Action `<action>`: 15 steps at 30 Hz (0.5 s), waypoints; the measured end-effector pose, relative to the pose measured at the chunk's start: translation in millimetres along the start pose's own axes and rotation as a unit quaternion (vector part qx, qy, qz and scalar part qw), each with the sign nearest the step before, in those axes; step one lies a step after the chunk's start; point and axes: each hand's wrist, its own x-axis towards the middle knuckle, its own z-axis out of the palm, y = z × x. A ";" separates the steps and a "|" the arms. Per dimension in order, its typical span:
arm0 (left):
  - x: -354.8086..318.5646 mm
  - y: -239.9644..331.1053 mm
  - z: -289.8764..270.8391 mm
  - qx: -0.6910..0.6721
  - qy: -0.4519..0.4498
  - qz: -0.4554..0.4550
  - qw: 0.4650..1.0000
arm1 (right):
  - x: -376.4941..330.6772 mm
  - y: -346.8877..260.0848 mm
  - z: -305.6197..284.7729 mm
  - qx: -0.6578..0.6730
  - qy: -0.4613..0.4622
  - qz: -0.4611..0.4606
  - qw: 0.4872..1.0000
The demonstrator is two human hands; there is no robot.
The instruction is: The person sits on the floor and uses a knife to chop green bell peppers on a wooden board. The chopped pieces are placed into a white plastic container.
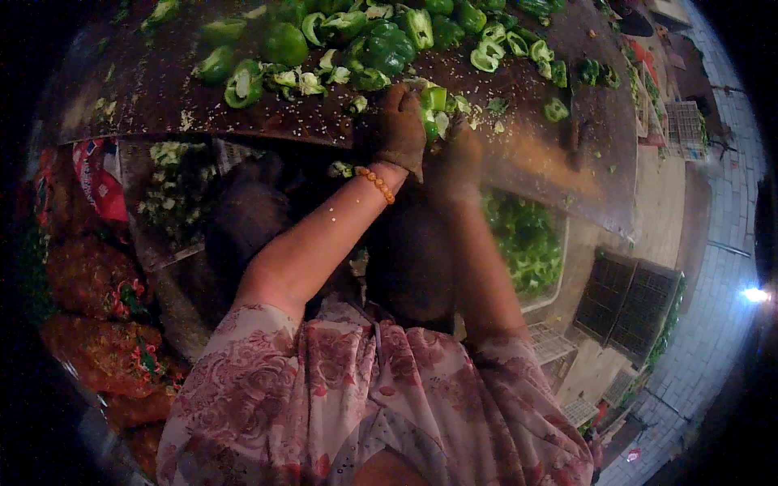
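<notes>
At the near edge of the dark table, my left hand, in a brown glove with an orange bead bracelet at the wrist, is closed on a cut green bell pepper. Close on its right is my right hand, smeared by motion; its fingers and anything in them cannot be made out. Pale seeds and pepper scraps lie around both hands. Beyond them is a heap of whole and cut green bell peppers, with a halved one to the left.
Below the table's right side stands a pale-rimmed tub of green peppers. A crate with pale green scraps is below left, beside full reddish sacks. Dark crates sit on the floor at right. A slim, dark tool-like thing lies on the table.
</notes>
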 end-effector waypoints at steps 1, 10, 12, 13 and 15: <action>1.9 -0.5 -1.2 -0.023 -0.002 -0.007 1.000 | 2.9 -13.4 -7.2 0.111 0.001 0.068 0.991; -2.8 28.1 -29.3 0.202 -0.065 0.213 0.954 | 61.1 -22.2 -58.7 0.588 -0.003 0.239 0.773; -7.4 33.9 -21.9 0.113 -0.069 0.178 0.975 | 75.5 28.4 -53.5 0.449 -0.002 0.056 0.892; -4.5 31.2 -21.2 0.047 -0.082 0.135 0.986 | 75.0 34.8 -48.5 0.365 -0.033 0.046 0.929; 8.8 21.0 -22.4 -0.079 -0.109 0.034 0.990 | 64.6 22.9 -41.5 0.217 -0.116 0.122 0.961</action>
